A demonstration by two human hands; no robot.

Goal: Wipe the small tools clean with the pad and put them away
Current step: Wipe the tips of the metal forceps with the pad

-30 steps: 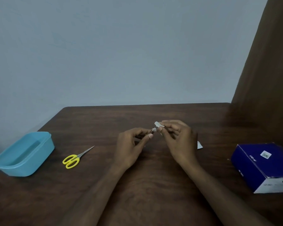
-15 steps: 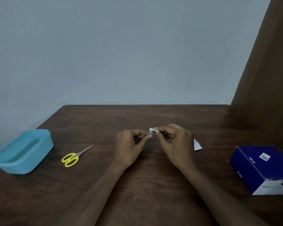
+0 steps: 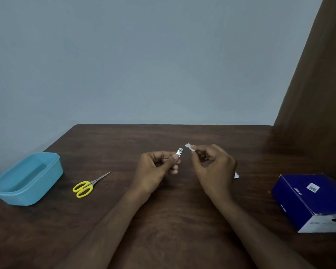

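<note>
Steel nail clipper [image 3: 179, 152] sits pinched in your left hand [image 3: 155, 169]; your right hand [image 3: 213, 166] pinches the white pad [image 3: 189, 147] just beside it.

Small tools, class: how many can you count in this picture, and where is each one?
2. The nail clipper is held in the left hand; the yellow scissors lie on the table beside the blue tub. Others may be hidden.
</note>
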